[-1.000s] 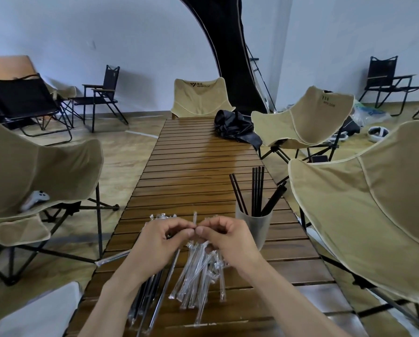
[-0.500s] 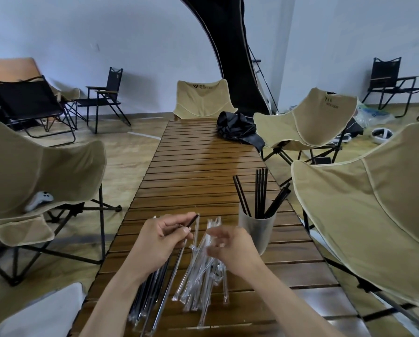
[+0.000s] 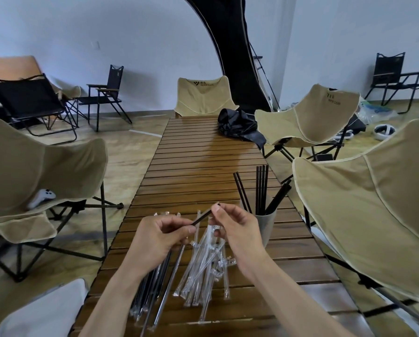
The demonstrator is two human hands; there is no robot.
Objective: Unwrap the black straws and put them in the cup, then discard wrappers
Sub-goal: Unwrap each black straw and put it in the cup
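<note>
We are seated at the near end of a long slatted wooden table (image 3: 203,166), with tan butterfly chairs ranged round it: one at twelve o'clock at the far end (image 3: 203,96), two on the right at about two and three o'clock, one on the left at nine. A crumpled black bag (image 3: 240,125) lies on the far right part of the tabletop. A white controller (image 3: 42,197) rests in the seat of the left chair.

Between our forearms, at six o'clock, a loose heap of clear wrappers (image 3: 203,268) is spread over the slats, and just left of it a bundle of still-wrapped black straws (image 3: 150,293) lies lengthwise toward us. The cup (image 3: 264,227) stands at about two o'clock from our hands, partly hidden behind the right wrist, with several bare black straws leaning out of it (some upright, some slanted right).

Both hands are raised a little above the heap, close together but not touching. Our left hand (image 3: 162,237) curls round the lower part of one black straw (image 3: 205,216), still sheathed in clear film below the fingers. Our right hand (image 3: 237,229) pinches the straw's upper end between thumb and forefinger. The straw's long axis runs from seven o'clock up to one o'clock, its bare tip pointing away and to the right.
</note>
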